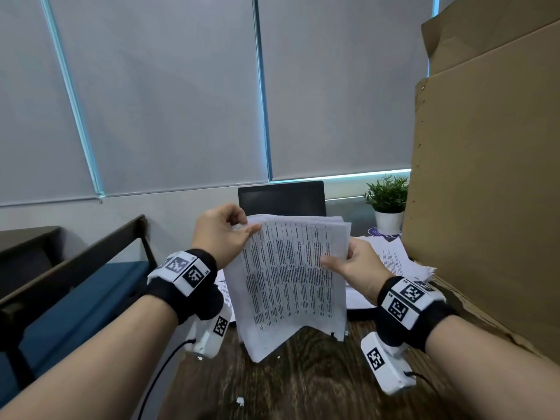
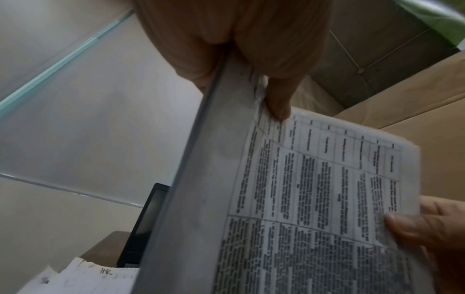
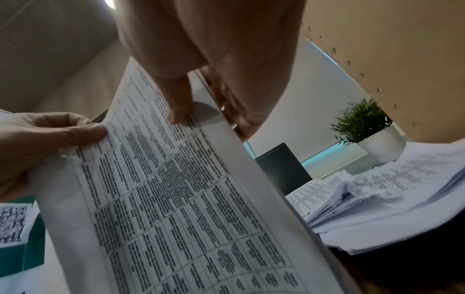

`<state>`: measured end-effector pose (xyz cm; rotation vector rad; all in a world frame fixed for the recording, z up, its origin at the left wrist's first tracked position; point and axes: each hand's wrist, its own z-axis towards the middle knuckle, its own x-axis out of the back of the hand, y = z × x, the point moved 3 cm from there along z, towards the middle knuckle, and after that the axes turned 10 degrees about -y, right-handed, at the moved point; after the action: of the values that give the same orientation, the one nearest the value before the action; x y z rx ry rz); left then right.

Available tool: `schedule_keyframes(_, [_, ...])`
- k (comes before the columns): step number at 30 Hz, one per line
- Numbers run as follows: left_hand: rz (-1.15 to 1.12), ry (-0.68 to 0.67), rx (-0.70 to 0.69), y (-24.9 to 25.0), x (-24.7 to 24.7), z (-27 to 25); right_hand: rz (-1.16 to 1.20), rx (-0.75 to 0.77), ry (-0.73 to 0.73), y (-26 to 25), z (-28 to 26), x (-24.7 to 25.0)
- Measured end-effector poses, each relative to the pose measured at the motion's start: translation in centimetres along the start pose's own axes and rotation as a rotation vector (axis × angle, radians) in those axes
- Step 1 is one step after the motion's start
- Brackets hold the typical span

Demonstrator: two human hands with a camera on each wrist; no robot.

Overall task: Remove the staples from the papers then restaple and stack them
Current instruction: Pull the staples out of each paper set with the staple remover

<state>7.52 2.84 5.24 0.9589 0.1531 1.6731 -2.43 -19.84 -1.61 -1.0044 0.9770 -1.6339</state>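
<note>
An office: grey roller blinds (image 1: pixel 169 95) over tall windows, dark wood-grain desk (image 1: pixel 303 377) heaped with printed papers (image 3: pixel 392 191), black monitor (image 1: pixel 281 197) at the back, small potted plant (image 1: pixel 388 197) on the sill, cardboard sheets (image 1: pixel 491 165) propped at right.

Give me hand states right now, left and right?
Left hand: closed, pinching the top left corner of the sheaf of papers.
Right hand: closed, gripping the same sheaf's right edge.
</note>
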Motion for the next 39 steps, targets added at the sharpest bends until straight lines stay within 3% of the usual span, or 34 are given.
schedule_keyframes(6, [0.110, -0.146, -0.130, 0.8, 0.9, 0.5, 0.072, -0.021, 0.030, 0.3, 0.4, 0.5])
schedule_keyframes(11, [0.035, -0.286, -0.102, 1.4, 1.6, 0.5, 0.141, -0.041, 0.058, 0.6, 0.6, 1.2])
schedule_keyframes(16, [0.025, -0.296, -0.009, 2.0, 2.0, 0.4, 0.152, -0.042, 0.040, 0.4, 0.7, 1.0])
schedule_keyframes(21, [-0.238, -0.292, 0.179, 2.1, 2.8, 0.8, 0.136, -0.040, 0.039, -0.1, 0.6, 0.9])
schedule_keyframes(27, [-0.277, -0.258, 0.310, 1.5, 2.9, 1.3, 0.096, -0.046, 0.021, -0.5, 0.5, 0.6])
schedule_keyframes(34, [-0.223, -0.344, 0.337, 1.3, 3.7, 1.2, 0.097, -0.054, 0.011, -0.6, 0.2, 0.5])
schedule_keyframes(39, [-0.127, -0.367, 0.256, 1.4, 4.2, 0.8, 0.095, -0.057, 0.036, -0.7, 0.3, 0.4])
